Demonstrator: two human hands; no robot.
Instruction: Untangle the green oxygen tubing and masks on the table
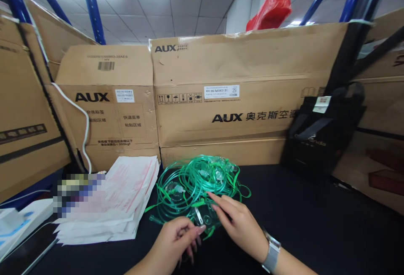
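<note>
Lying between hands (179,235) (243,220): mask (207,219) (clear)

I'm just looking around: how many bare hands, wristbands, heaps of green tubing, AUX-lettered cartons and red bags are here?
Hands: 2, left hand and right hand
Heap of green tubing: 1
Wristband: 1
AUX cartons: 2, left carton and right carton
Red bag: 1
Total: 7

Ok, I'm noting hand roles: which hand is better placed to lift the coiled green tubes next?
Probably the right hand: its extended fingers reach the green tubes, while the left hand sits lower, curled at the clear mask.
</note>
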